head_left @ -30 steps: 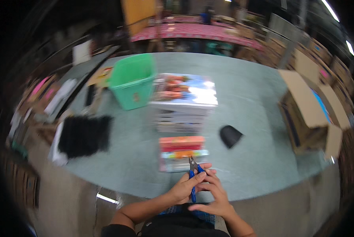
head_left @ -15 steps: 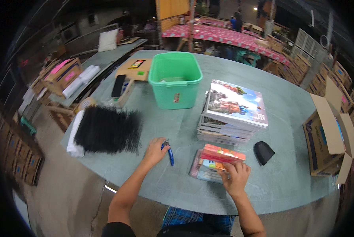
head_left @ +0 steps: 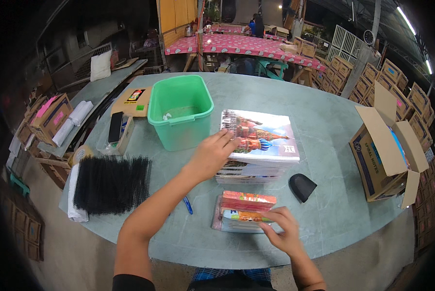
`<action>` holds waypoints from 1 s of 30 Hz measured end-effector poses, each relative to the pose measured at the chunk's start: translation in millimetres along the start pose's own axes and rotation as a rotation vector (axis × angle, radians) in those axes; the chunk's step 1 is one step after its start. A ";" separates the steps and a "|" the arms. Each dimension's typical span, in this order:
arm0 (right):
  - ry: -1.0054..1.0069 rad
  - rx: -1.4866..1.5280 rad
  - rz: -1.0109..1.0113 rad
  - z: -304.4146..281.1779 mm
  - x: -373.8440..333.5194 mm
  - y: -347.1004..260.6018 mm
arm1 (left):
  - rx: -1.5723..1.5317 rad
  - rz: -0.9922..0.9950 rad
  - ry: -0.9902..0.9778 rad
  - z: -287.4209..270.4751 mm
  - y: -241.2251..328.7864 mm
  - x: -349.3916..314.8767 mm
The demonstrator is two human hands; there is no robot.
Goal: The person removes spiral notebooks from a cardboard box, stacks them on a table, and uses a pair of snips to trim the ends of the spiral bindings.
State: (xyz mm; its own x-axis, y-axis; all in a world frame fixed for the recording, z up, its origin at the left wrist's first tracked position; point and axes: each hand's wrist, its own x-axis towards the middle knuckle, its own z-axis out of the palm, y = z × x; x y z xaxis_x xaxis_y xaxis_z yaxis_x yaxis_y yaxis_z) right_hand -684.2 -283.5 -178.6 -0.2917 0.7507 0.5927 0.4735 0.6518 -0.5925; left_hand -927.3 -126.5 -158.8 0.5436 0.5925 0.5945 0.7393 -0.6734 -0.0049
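1. Left hand (head_left: 210,157), one: my fingers lie over the left part of the top cover, nearly side by side. The thumb is out of sight, so I cannot tell whether they are clamped on anything.
2. Stack of notebooks (head_left: 271,138), one: directly under my left fingertips, top cover printed with colourful domed towers. The bulk of it extends to the right of those fingers, on the table (head_left: 334,218).
3. Right hand (head_left: 284,230), one: thumb and forefinger stand apart at the right end of the small pile. Whether they grip it, I cannot tell.
4. Small pile of packs (head_left: 239,217), one: nearer to me than the stack, to the left of my right fingertips; a red-orange pack (head_left: 246,199) at its far side, light blue and orange printing at its near side.
5. Blue handle (head_left: 188,205), one: flat on the table, just beyond my left forearm, partly hidden by it.
6. Black pouch (head_left: 302,187), one: right of the stack, beyond my right hand, apart from both.
7. Green bin (head_left: 181,131), one: beyond my left hand, left of the stack.
8. Black coils (head_left: 111,184), a batch: at the left, well apart from my fingers.
9. Cardboard box (head_left: 380,155), one: flaps open, at the table's right side.
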 end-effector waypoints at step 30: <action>0.025 0.729 0.376 -85.3 -31.4 -56.7 | 0.130 0.035 0.268 -63.8 72.4 72.5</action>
State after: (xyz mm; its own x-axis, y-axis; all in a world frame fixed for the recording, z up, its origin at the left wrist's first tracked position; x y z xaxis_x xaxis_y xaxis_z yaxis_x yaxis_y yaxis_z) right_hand -631.0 -353.2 -117.1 -0.1985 0.9361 0.2905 -0.1257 0.2696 -0.9547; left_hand -859.7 -160.6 -64.8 0.4582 0.4202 0.7833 0.7761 -0.6187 -0.1220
